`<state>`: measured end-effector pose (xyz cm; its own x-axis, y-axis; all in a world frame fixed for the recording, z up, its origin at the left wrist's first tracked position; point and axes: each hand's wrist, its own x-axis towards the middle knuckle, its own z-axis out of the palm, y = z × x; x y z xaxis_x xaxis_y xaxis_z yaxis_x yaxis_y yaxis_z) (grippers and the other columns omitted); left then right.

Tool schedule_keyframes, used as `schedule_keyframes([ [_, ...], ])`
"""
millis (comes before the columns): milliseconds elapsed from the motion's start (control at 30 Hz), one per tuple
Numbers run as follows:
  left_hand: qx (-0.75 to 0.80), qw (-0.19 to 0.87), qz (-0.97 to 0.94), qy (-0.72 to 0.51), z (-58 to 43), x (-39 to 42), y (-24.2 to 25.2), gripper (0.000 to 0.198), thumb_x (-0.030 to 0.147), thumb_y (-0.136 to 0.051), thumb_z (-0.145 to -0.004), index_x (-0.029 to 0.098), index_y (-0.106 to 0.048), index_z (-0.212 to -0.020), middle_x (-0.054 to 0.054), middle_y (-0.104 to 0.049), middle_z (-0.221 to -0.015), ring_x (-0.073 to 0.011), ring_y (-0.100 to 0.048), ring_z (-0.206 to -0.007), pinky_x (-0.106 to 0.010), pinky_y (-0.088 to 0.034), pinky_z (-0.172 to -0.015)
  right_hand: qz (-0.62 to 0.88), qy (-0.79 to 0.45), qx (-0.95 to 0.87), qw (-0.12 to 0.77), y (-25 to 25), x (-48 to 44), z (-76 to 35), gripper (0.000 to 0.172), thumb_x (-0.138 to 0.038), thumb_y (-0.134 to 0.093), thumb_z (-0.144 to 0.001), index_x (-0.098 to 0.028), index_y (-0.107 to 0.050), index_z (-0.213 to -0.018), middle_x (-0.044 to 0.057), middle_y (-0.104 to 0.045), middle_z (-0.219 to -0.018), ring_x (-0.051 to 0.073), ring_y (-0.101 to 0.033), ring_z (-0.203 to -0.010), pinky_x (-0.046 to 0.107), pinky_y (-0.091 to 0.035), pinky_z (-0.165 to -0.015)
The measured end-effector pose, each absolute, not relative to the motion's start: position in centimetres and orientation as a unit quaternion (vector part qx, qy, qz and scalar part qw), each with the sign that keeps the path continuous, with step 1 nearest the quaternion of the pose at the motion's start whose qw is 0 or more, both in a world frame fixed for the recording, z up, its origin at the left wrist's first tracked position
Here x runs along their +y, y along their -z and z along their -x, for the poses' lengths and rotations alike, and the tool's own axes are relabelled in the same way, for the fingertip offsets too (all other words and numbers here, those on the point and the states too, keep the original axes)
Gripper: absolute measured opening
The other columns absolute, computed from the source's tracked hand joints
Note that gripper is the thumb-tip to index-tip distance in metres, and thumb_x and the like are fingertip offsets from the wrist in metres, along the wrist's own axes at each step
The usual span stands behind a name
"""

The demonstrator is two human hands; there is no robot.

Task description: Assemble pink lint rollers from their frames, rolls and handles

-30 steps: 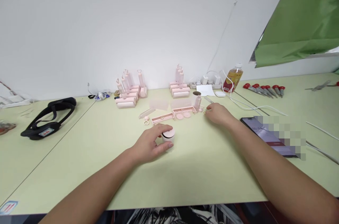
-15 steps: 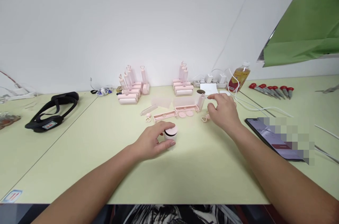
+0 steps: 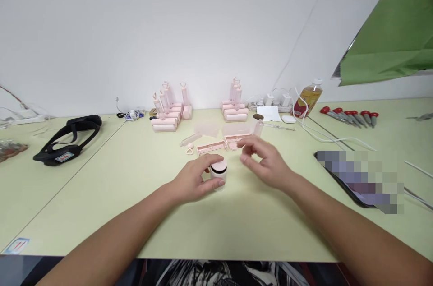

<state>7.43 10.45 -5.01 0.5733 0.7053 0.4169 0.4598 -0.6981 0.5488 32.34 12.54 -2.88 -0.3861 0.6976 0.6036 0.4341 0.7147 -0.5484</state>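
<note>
My left hand (image 3: 196, 177) is wrapped round a short white lint-roller roll (image 3: 218, 176) standing upright on the table. A round pink cap (image 3: 219, 164) lies on its top, with a dark band beneath it and my fingertips at its rim. My right hand (image 3: 265, 164) hovers to the right of the roll, fingers curved and thumb apart, with nothing visible between them. Beyond the hands lie two pink lint-roller covers (image 3: 211, 147), a pink disc (image 3: 233, 145) partly behind my right fingers, a clear handle tube (image 3: 191, 139) and a heart-shaped ring (image 3: 189, 151).
Pink lint rollers with upright handles stand in a left group (image 3: 164, 121) and a right group (image 3: 236, 112) by the wall. Tweezers (image 3: 279, 127), a drink bottle (image 3: 307, 99), red-capped tools (image 3: 352, 117) and a phone (image 3: 352, 182) are on the right. A black head strap (image 3: 67, 141) lies left.
My right hand has moved left and nearer, from beside the clear tube at the right toward the roll. My left hand keeps its hold on the roll.
</note>
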Motion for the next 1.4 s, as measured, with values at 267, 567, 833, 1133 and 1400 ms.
schedule_keyframes([
  [267,0.304,0.223,-0.861,-0.343,-7.8,10.5,4.8,0.044,0.039,-0.062,-0.088,0.024,-0.05,-0.128,-0.008,-0.063,-0.121,-0.0201,-0.06,-0.107,-0.03,-0.051,-0.084,0.215,-0.167,-0.863,0.426,4.4,10.9,-29.4,0.036,-0.026,-0.061,-0.089,-0.023,-0.052,-0.124,0.011,-0.062,-0.114,0.019,-0.06,-0.092,0.032,-0.054,-0.071],
  [567,0.282,0.231,-0.864,-0.346,-7.8,10.7,4.9,0.044,0.041,-0.063,-0.087,0.022,-0.052,-0.125,-0.01,-0.064,-0.118,-0.0215,-0.06,-0.106,-0.033,-0.052,-0.084,0.204,-0.16,-0.857,0.445,4.6,10.8,-29.4,0.031,-0.023,-0.058,-0.09,-0.023,-0.053,-0.12,0.011,-0.063,-0.114,0.018,-0.062,-0.089,0.031,-0.055,-0.069],
  [833,0.265,0.227,-0.872,-0.345,-7.9,10.7,4.8,0.04,0.04,-0.062,-0.088,0.021,-0.052,-0.122,-0.009,-0.064,-0.115,-0.021,-0.06,-0.105,-0.034,-0.05,-0.088,0.21,-0.162,-0.856,0.445,4.7,10.7,-29.4,0.023,-0.023,-0.056,-0.091,-0.022,-0.055,-0.114,0.011,-0.064,-0.111,0.016,-0.06,-0.081,0.031,-0.055,-0.069],
  [1133,0.304,0.257,-0.848,-0.35,-7.8,10.5,5.2,0.05,0.04,-0.066,-0.084,0.021,-0.043,-0.124,-0.011,-0.059,-0.119,-0.0213,-0.06,-0.101,-0.034,-0.052,-0.081,0.221,-0.143,-0.847,0.462,5.2,10.6,-29.5,0.036,-0.024,-0.06,-0.087,-0.025,-0.049,-0.121,0.013,-0.054,-0.121,0.014,-0.054,-0.071,0.032,-0.054,-0.062],
  [1400,0.312,0.269,-0.842,-0.348,-7.8,10.5,5.3,0.055,0.035,-0.067,-0.084,0.023,-0.036,-0.128,-0.011,-0.056,-0.121,-0.0197,-0.061,-0.096,-0.036,-0.052,-0.079,0.193,-0.072,-0.825,0.526,4.8,9.8,-29.5,0.061,-0.016,-0.058,-0.08,-0.029,-0.035,-0.135,0.014,-0.042,-0.125,0.02,-0.05,-0.082,0.033,-0.05,-0.057],
])
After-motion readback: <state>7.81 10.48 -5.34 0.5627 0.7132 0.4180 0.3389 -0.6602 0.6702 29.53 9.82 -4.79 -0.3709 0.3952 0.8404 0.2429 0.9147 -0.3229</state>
